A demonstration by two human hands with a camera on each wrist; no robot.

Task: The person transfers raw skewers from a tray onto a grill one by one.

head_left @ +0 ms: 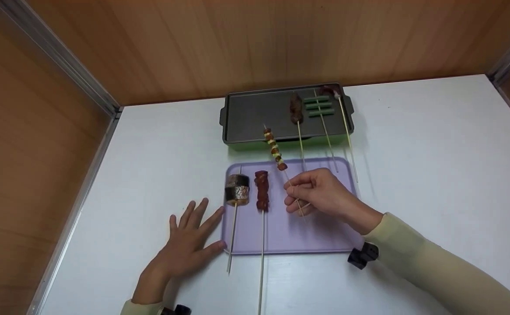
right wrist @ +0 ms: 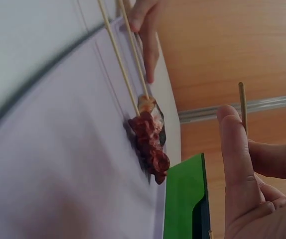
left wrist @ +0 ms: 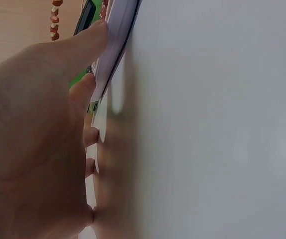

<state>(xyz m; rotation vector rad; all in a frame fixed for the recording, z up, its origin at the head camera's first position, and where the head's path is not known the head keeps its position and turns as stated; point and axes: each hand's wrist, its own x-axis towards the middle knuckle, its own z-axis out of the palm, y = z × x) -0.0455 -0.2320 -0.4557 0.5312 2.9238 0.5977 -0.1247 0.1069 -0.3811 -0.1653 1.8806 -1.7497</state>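
Note:
My right hand [head_left: 318, 192] pinches the stick of a thin skewer [head_left: 275, 149] threaded with small brown and pale yellow-green pieces. It holds this skewer tilted above a light purple tray [head_left: 298, 238], its tip towards the grill pan. In the right wrist view the bare stick end [right wrist: 243, 107] stands up past the fingers. My left hand [head_left: 187, 249] lies with spread fingers at the tray's left side, thumb and forefinger at its rim [left wrist: 119, 35]. On the tray are a skewer with a dark-banded roll [head_left: 237, 189] and a red meat skewer [head_left: 262, 191], their sticks reaching over the front edge.
A black grill pan [head_left: 255, 113] with a green base stands behind the tray. On its right part lie a brown meat skewer [head_left: 296, 109], a skewer of green pieces [head_left: 319, 106] and a dark red skewer [head_left: 328, 90], sticks pointing forward. Wooden panels [head_left: 281, 43] enclose the white table [head_left: 430, 175].

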